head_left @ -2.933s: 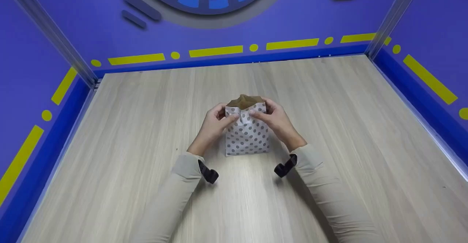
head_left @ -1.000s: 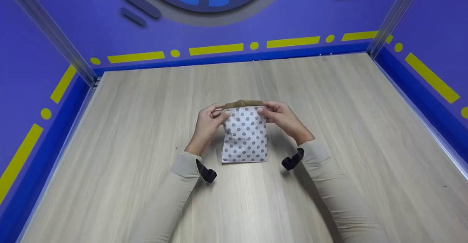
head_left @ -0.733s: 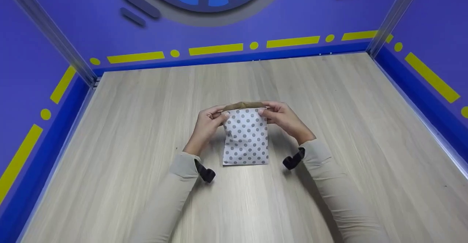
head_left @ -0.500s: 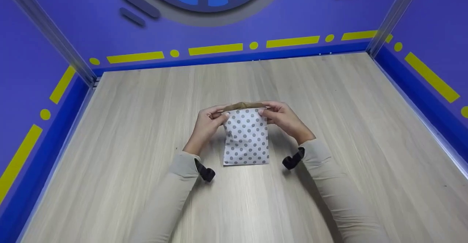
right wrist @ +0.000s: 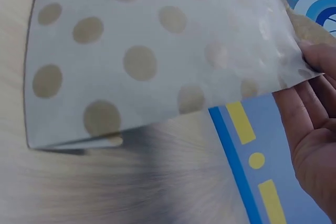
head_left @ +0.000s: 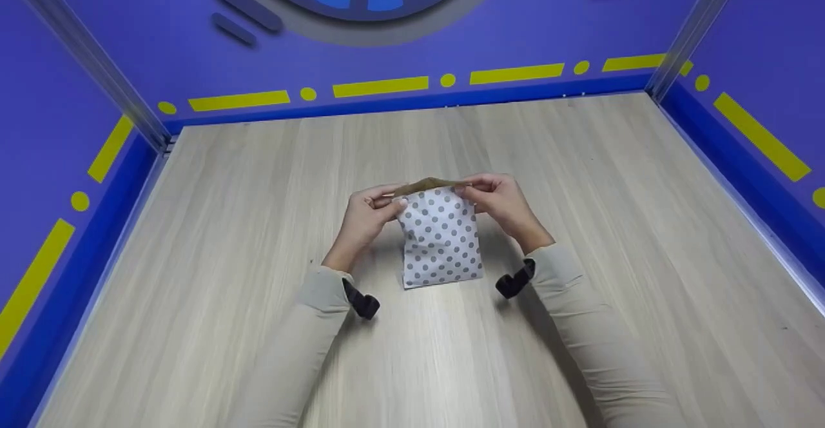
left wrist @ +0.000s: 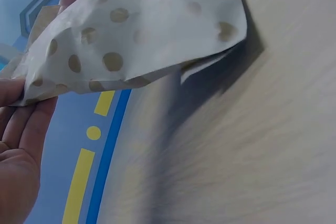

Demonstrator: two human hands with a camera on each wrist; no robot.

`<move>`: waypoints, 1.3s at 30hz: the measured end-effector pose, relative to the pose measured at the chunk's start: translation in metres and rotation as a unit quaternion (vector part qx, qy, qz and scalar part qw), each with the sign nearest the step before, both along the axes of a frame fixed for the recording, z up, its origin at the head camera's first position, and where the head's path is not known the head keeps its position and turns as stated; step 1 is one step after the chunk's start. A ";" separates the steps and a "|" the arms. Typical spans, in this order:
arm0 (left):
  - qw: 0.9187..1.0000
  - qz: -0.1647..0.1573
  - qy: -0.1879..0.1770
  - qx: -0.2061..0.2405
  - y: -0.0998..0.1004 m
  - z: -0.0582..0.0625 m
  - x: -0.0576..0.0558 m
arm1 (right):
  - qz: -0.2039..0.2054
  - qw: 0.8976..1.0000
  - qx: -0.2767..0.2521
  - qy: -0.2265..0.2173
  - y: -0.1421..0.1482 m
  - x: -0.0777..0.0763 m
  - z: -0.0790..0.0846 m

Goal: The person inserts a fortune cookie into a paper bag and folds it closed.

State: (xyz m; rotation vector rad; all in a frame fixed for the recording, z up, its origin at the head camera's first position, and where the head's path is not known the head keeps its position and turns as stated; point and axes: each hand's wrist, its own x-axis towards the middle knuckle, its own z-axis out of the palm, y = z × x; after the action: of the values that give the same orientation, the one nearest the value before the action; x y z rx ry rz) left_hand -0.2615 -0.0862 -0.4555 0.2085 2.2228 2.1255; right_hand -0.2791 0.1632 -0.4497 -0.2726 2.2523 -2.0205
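Note:
A white paper bag [head_left: 441,238] with grey dots hangs between both hands at the middle of the table in the head view. Its brown inner side shows along the top edge. The left hand [head_left: 366,217] pinches the upper left corner, thumb in front and fingers behind. At the upper right corner, the right hand [head_left: 506,204] pinches the bag the same way. Up close in the left wrist view, the bag [left wrist: 142,30] casts a shadow on the table and its bottom fold gapes a little. In the right wrist view the bag [right wrist: 152,51] fills the upper part. Its contents are hidden.
The wood-grain table [head_left: 258,222] stretches out around the hands. Blue panels with yellow markings, such as the back wall [head_left: 380,60], border it at the back and both sides. A dark strap with a small black device [head_left: 364,302] is on each wrist.
The bag was first bunched at the top, then pulled flat between the hands. In the last half second its bottom has swung right and the right hand has risen slightly.

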 end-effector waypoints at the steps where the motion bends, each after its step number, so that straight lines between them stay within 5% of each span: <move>1: 1.000 -0.003 0.001 0.004 0.000 0.000 0.000 | -0.001 1.000 -0.001 0.001 0.000 0.000 0.000; 15: 0.998 -0.049 0.023 0.014 -0.008 -0.003 -0.001 | 0.105 0.992 -0.066 -0.010 0.016 -0.004 -0.009; 25: 0.996 -0.081 0.036 0.021 -0.015 -0.010 -0.005 | 0.156 0.985 -0.063 -0.037 0.021 -0.003 -0.010; 39: 0.993 -0.095 0.056 -0.034 -0.018 -0.015 -0.005 | 0.093 0.996 -0.006 -0.004 0.014 0.001 -0.016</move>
State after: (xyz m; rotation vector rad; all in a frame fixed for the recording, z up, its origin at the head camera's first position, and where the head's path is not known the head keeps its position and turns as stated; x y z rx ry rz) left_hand -0.2660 -0.1041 -0.4700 0.5257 2.2277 1.9822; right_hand -0.2783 0.1769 -0.4654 -0.4573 2.1232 -1.9356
